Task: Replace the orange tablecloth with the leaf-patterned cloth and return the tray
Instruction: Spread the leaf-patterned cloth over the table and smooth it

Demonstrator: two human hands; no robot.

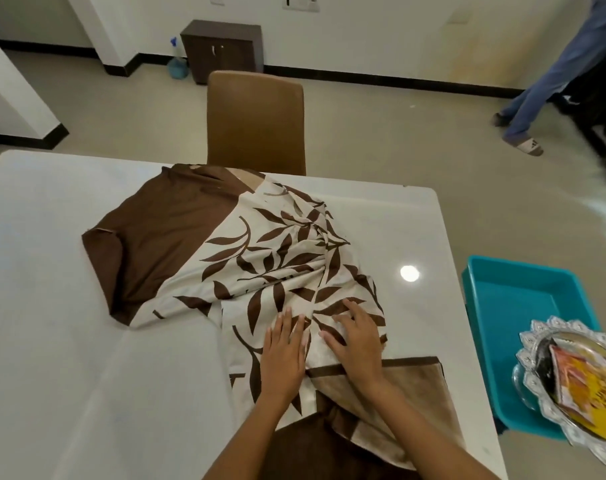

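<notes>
The leaf-patterned cloth (260,258), cream with brown leaves and plain brown borders, lies bunched and partly folded on the white table (52,306). My left hand (282,358) rests flat on the cloth near the table's front, fingers straight. My right hand (355,336) lies just to its right, fingers spread on the same cloth. A silver scalloped tray (537,362) holding yellow and orange items sits off the table's right side, over a teal tub. No orange tablecloth is in view.
A teal plastic tub (516,306) stands to the right of the table. A brown chair (256,123) is pushed in at the far edge. A dark cabinet (221,50) stands by the wall. A person's legs (551,74) are at the far right.
</notes>
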